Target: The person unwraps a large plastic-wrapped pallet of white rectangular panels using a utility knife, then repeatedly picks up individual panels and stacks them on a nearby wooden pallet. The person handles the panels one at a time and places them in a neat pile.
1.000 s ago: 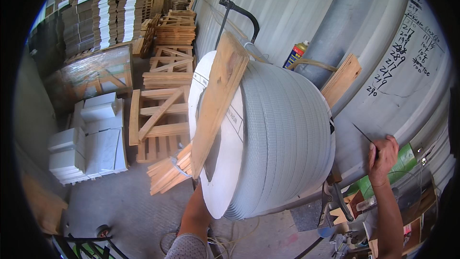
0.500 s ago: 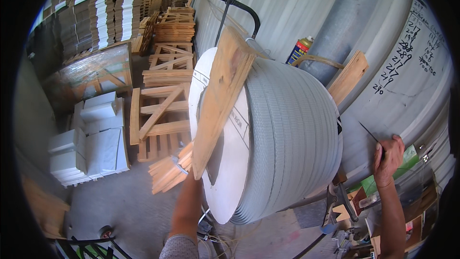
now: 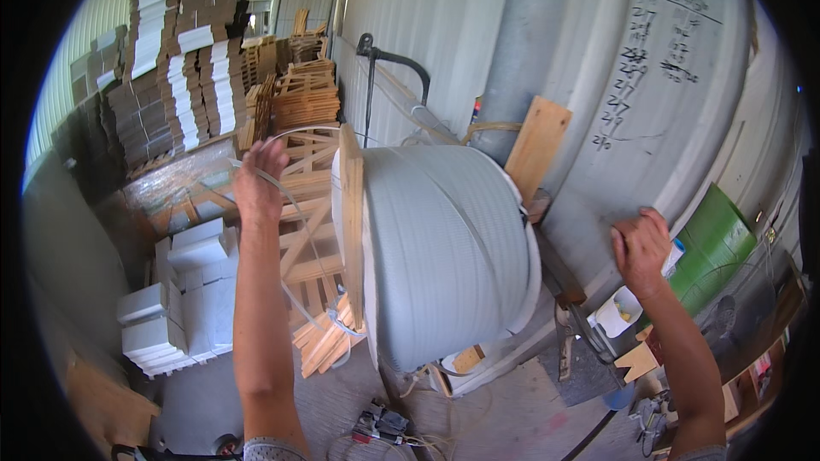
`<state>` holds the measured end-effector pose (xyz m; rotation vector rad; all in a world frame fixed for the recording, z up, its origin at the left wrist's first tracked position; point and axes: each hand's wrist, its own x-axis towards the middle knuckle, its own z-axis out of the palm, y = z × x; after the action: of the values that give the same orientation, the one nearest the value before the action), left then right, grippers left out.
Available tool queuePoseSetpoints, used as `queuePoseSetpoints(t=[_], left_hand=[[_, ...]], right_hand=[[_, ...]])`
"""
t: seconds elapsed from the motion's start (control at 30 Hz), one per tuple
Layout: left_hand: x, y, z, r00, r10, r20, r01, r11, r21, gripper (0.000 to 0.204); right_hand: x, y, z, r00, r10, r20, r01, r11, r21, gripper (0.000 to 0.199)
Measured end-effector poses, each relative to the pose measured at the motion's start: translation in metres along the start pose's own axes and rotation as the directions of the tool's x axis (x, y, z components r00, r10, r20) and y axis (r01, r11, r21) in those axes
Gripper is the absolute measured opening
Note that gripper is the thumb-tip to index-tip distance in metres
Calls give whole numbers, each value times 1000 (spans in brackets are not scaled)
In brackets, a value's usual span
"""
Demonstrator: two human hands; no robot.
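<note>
A big reel of pale grey plastic strapping (image 3: 444, 248) fills the middle. Across its left end stands a wooden board (image 3: 350, 222), seen nearly edge-on. From the top of the reel a loose strap (image 3: 299, 130) arcs leftward to my left hand (image 3: 260, 188). That hand is raised left of the board, its slightly blurred fingers closed on the strap; more of the strap curls down below it. My right hand (image 3: 642, 248) is held apart from the reel, in front of the metal wall at the right, with its fingers curled. Anything inside that hand is hidden.
Wooden pallets (image 3: 307, 90) and bundled cardboard stacks (image 3: 141, 111) line the far left. White blocks (image 3: 184, 290) lie nearer. A wooden plank (image 3: 538, 145) leans behind the reel beside a grey pipe. At the right are a green curved sheet (image 3: 713, 243) and a white container (image 3: 617, 314).
My left hand has moved from behind the board up to its left, with a strap loop now at it. The board has turned upright. The thin dark tool in my right hand no longer shows.
</note>
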<state>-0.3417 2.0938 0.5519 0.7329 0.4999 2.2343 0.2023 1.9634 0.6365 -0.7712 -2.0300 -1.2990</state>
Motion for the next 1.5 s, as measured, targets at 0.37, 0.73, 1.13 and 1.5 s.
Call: queuePoseSetpoints(t=[0.37,0.73,1.13,1.5], left_hand=[[-261,156,146,957,17,288,2,998,-65,37],[-674,109,93,990,-133,-48,133,767,628,37],[-907,62,89,780,-602,-171,462,369,807,26],[-963,89,23,791,-607,-71,449,498,742,37]], right_hand=[[-10,10,-11,993,-32,-113,35,999,23,14],[-38,-13,-55,913,310,-264,-91,788,608,9],[-341,-290,-232,109,-841,530,-469,-513,-719,28],[-346,-324,-296,157,-722,674,-427,-665,-613,13]])
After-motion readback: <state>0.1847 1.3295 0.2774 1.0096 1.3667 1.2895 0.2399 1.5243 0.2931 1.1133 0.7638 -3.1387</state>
